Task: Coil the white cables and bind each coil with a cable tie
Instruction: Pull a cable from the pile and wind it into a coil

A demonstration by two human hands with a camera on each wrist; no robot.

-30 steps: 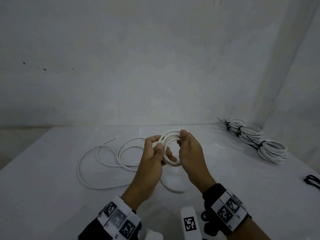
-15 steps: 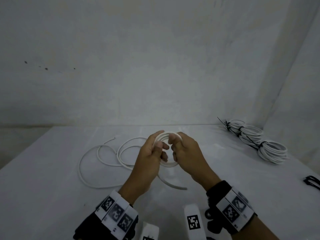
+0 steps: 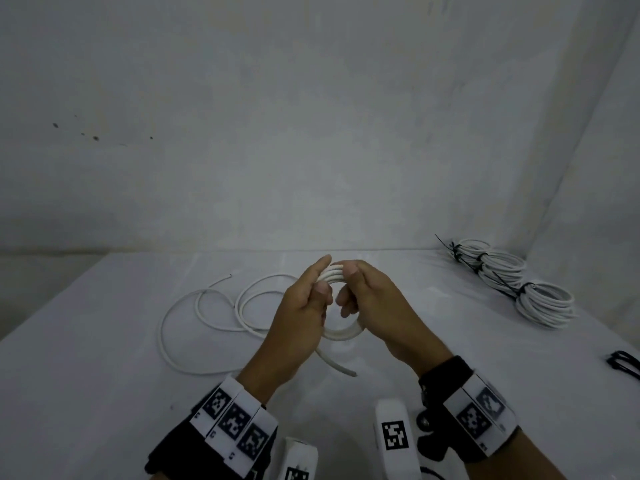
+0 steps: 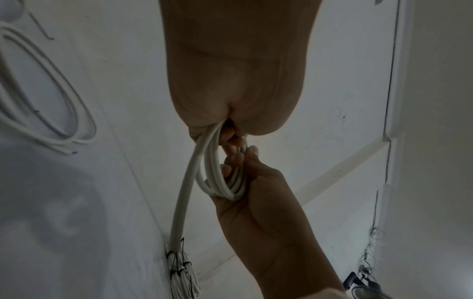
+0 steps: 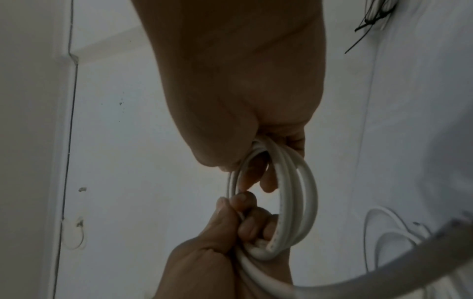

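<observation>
Both hands hold a small coil of white cable above the table's middle. My left hand grips the coil's left side, thumb on top of the strands. My right hand pinches the top of the coil from the right, with its fingers curled through the ring. In the left wrist view the coil hangs between both hands. The right wrist view shows the coil as several turns. A short tail sticks out below the left hand. The rest of the cable lies in loose loops on the table to the left.
Three bound coils with black ties lie in a row at the back right by the wall corner. Loose black cable ties lie at the right edge. The white table meets the wall behind.
The slack loop that hung below the hands has been drawn into the coil, leaving a short tail. The right thumb has shifted left along the top of the coil towards the left thumb.
</observation>
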